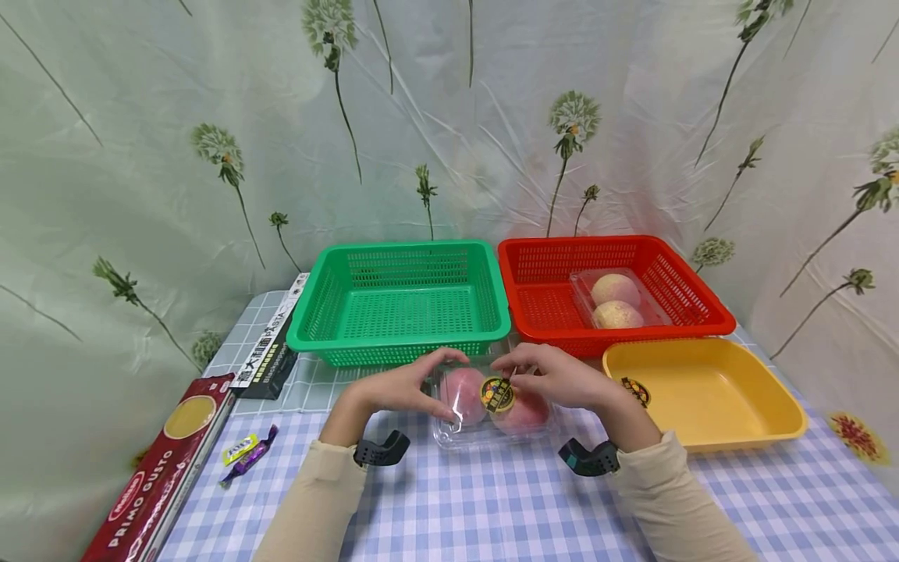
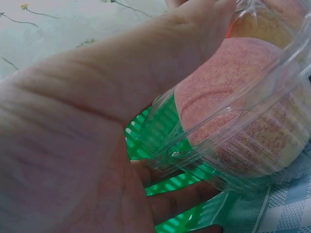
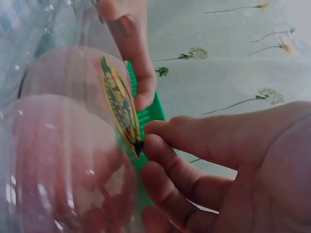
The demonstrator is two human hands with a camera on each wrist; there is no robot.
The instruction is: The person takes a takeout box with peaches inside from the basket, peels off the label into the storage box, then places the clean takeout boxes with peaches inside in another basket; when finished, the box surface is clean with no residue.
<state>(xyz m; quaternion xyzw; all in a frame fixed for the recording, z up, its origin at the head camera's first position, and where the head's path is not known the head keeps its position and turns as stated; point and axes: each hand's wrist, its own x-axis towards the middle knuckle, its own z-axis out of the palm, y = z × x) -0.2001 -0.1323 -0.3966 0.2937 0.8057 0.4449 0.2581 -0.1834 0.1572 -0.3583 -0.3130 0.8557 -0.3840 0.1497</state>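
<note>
Two pink peaches (image 1: 465,396) sit in a clear plastic box (image 1: 449,442) in front of the green basket. My left hand (image 1: 407,387) grips the box's left end, thumb over the lid and fingers behind, some of them visible through the plastic in the left wrist view. On the lid is a round black and yellow sticker (image 1: 497,395). My right hand (image 1: 558,376) pinches at the sticker's right edge with bent fingers. In the right wrist view the sticker (image 3: 120,104) appears nearly edge-on by the fingertips; their exact contact is hard to see.
Behind stand a green basket (image 1: 400,343) and a red basket (image 1: 516,308) holding another box of peaches (image 1: 616,300). A similar sticker (image 1: 636,390) hangs on the yellow basin (image 1: 709,398). Pasta boxes (image 1: 168,460) and wrapped sweets (image 1: 249,457) lie at left.
</note>
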